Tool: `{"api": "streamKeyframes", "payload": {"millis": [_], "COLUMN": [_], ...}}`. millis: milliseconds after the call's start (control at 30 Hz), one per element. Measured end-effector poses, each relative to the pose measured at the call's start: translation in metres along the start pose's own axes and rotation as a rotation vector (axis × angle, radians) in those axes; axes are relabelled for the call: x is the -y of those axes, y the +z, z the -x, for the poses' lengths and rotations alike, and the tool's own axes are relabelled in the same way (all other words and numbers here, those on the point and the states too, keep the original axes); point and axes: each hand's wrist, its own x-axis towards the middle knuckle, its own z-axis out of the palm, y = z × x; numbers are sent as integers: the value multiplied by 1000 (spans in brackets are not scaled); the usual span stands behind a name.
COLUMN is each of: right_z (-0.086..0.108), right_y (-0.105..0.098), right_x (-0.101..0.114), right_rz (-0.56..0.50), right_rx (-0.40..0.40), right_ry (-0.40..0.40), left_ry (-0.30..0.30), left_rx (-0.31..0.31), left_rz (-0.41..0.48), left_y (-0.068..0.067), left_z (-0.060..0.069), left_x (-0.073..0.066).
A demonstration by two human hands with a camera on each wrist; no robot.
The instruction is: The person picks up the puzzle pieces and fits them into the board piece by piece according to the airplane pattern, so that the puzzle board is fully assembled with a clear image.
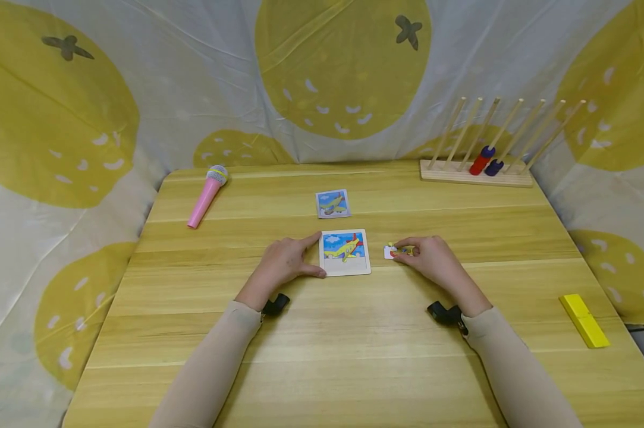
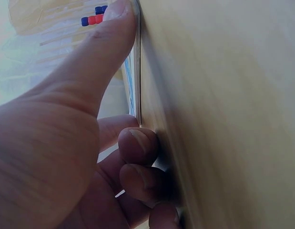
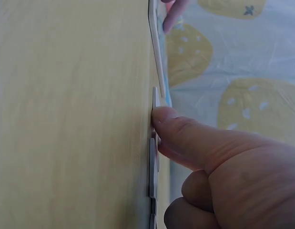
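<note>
A square puzzle board (image 1: 348, 266) lies on the table, its upper part filled with a yellow airplane picture and its lower strip bare. My left hand (image 1: 284, 260) holds the board's left side, index finger at the far corner and thumb at the near one. In the left wrist view the other fingers (image 2: 137, 183) are curled against the table. To the board's right, my right hand (image 1: 435, 257) pinches a small puzzle piece (image 1: 389, 252) between thumb and index finger. Further flat pieces (image 3: 153, 167) lie close under that hand, partly hidden.
Behind the board lies a picture card (image 1: 333, 204) with the same airplane. A pink toy microphone (image 1: 206, 196) is at the back left. A wooden peg rack (image 1: 474, 173) with several red and blue beads stands back right. A yellow block (image 1: 584, 321) lies near the right edge.
</note>
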Motion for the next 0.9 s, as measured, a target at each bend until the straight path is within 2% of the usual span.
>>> {"api": "streamKeyframes", "payload": {"millis": [200,400,633,900], "right_z": [-2,-14,-30,-34], "right_y": [4,26,50,55], "right_x": [14,51,84,95], "right_rz": [-56,-109,-7,69], "right_rx": [-43,28,94,113], "right_ry": [-37,-126,-206,-237], "left_ry": [2,7,26,33], "left_rx": [-5,-6,-26,-34], "left_rz": [-3,-16,-35,-36], "left_y": [0,0,1,0], "left_z": [1,0,0,2], "left_x": [0,-1,-2,0]}}
